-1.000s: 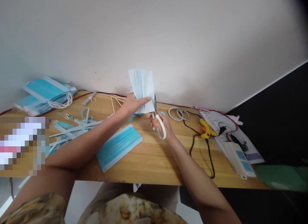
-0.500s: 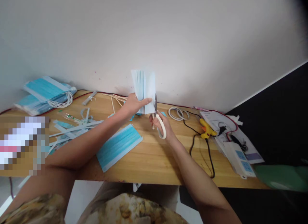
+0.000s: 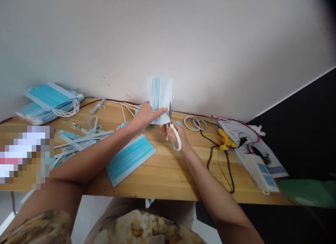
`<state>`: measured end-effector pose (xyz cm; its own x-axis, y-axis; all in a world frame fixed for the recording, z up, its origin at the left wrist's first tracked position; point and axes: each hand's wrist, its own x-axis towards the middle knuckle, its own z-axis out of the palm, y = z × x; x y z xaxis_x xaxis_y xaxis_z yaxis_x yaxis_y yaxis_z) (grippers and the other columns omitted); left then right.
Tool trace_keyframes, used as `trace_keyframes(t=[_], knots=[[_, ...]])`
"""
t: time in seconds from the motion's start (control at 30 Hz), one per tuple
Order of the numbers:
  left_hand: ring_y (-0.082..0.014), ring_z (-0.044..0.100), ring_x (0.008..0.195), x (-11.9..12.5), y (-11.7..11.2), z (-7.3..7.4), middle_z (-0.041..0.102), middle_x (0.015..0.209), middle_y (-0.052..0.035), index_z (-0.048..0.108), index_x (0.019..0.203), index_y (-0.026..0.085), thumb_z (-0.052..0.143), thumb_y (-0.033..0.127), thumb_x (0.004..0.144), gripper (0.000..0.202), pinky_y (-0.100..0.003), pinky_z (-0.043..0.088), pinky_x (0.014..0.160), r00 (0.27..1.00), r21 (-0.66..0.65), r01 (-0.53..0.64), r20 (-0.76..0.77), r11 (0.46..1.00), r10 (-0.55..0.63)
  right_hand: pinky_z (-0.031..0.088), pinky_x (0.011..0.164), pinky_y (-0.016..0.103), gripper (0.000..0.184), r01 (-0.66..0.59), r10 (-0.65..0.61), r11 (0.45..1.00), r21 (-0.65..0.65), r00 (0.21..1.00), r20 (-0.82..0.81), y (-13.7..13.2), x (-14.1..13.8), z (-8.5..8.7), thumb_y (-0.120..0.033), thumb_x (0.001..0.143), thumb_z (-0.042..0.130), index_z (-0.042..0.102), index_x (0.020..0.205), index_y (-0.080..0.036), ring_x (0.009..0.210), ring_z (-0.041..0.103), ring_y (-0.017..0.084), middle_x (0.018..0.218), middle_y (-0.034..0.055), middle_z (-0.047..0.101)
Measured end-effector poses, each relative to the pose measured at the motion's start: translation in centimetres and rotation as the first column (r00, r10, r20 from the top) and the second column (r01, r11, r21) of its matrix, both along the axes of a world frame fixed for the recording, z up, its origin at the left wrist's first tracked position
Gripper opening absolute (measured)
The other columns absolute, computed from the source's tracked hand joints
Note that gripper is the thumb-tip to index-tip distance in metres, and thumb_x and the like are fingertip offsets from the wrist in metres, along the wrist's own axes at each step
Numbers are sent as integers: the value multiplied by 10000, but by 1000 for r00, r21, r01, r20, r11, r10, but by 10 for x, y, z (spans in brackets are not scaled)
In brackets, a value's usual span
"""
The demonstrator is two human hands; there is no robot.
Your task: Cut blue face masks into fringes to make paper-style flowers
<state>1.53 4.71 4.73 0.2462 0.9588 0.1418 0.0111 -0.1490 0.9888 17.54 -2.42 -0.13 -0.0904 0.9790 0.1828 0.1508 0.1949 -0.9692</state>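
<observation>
Pinched in my left hand (image 3: 150, 114) is a pale blue pleated face mask (image 3: 165, 92), held upright above the table with its folds fanned at the top. My right hand (image 3: 179, 132) grips white-handled scissors (image 3: 177, 137), fingers in the loops. Their blades point up at the mask's lower right edge and overlap it in view; whether they are cutting cannot be made out. Below my left forearm, a flat blue face mask (image 3: 131, 160) without visible ear loops lies on the table. Cut strips (image 3: 86, 139) are heaped to the left.
A pile of face masks (image 3: 51, 97) with white ear loops (image 3: 68, 109) sits at the back left. Thin wooden sticks (image 3: 123, 109) lie behind my left hand. On the right are tape rings (image 3: 193, 123), a yellow glue gun (image 3: 226, 140), papers (image 3: 275, 163) and a power strip (image 3: 262, 174).
My left hand and the mask have shifted slightly right, so the mask's edge now overlaps the scissor blades. My right hand has stayed nearly in place.
</observation>
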Motion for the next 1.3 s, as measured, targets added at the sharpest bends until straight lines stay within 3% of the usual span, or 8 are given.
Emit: trace_keyframes(t=[0.17, 0.6, 0.87, 1.3], knots=[[-223, 662, 698, 5, -6, 1, 707, 722, -81, 684, 787, 131, 773, 355, 694, 259, -296, 512, 594, 1000, -4, 11, -25, 1000, -11, 372, 553, 280, 559, 41, -41, 999, 6, 999, -23, 1, 1, -2, -758, 752, 632, 560, 876, -218, 588, 472, 129, 707, -13, 538], [-205, 668, 653, 9, -2, -9, 696, 682, -53, 689, 797, 135, 772, 367, 720, 258, -281, 520, 570, 996, 28, -64, 66, 998, 62, 390, 562, 273, 599, -14, 14, 1000, -1, 999, -42, 2, 0, -11, -783, 751, 626, 563, 931, -215, 639, 484, 137, 772, 2, 553], [-240, 709, 751, 15, -14, -9, 719, 729, -63, 688, 840, 146, 789, 375, 728, 274, -313, 575, 622, 987, 5, -48, 153, 999, 46, 390, 560, 275, 582, 35, -34, 999, 35, 999, -40, 0, -2, -6, -773, 763, 623, 594, 899, -207, 644, 502, 146, 736, 11, 566], [-243, 699, 804, 10, -6, -9, 738, 822, -88, 704, 903, 114, 773, 416, 732, 353, -340, 559, 722, 983, -25, -90, 158, 996, 93, 409, 563, 280, 570, 20, -20, 1000, 1, 1000, -22, -2, -1, -2, -770, 763, 621, 565, 879, -215, 643, 506, 141, 778, 10, 562]])
